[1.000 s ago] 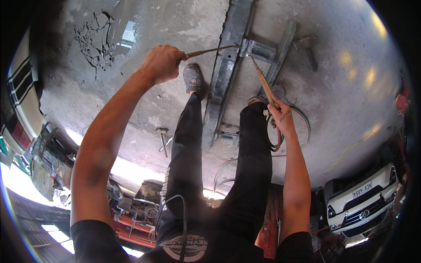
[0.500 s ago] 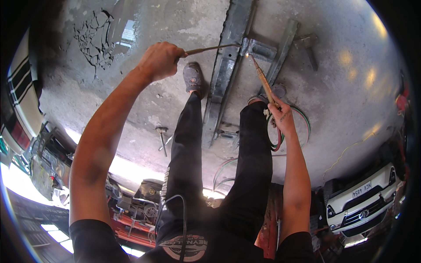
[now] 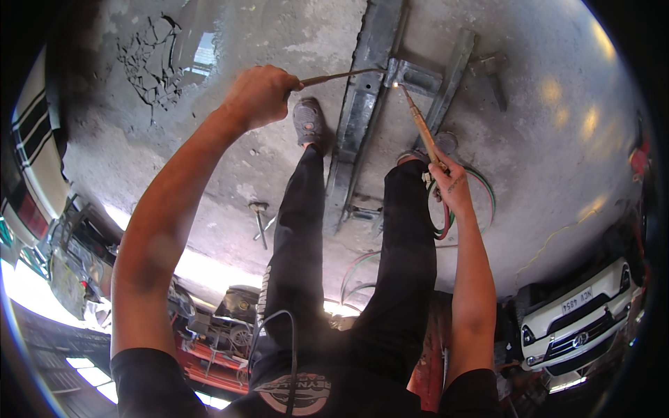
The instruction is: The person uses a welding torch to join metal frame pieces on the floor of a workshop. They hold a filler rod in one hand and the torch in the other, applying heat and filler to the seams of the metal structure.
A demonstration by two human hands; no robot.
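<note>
Overhead, left hand (image 3: pixel 259 94) is closed in a fist around a thin filler rod (image 3: pixel 341 76); rod runs right from the fingers, its far tip reaching the joint on the metal frame (image 3: pixel 362 111). Right hand (image 3: pixel 451 182) is wrapped around the handle end of a brass torch (image 3: pixel 420 129), fingers closed on it; torch angles up-left, a small bright flame point at its tip (image 3: pixel 397 85), just beside the rod's end. Red and green hoses (image 3: pixel 481 191) loop from the right hand down past the leg. Frame is grey steel: one long rail, a short crosspiece (image 3: pixel 417 75), a second bar (image 3: pixel 451 76) to the right, all lying on the concrete floor (image 3: pixel 209 160). Person's feet stand either side of the long rail, left shoe (image 3: pixel 308 122) touching it. Hammer (image 3: pixel 258 219) lies on the floor, well apart to the left. White car (image 3: pixel 578 313) at lower right edge.
</note>
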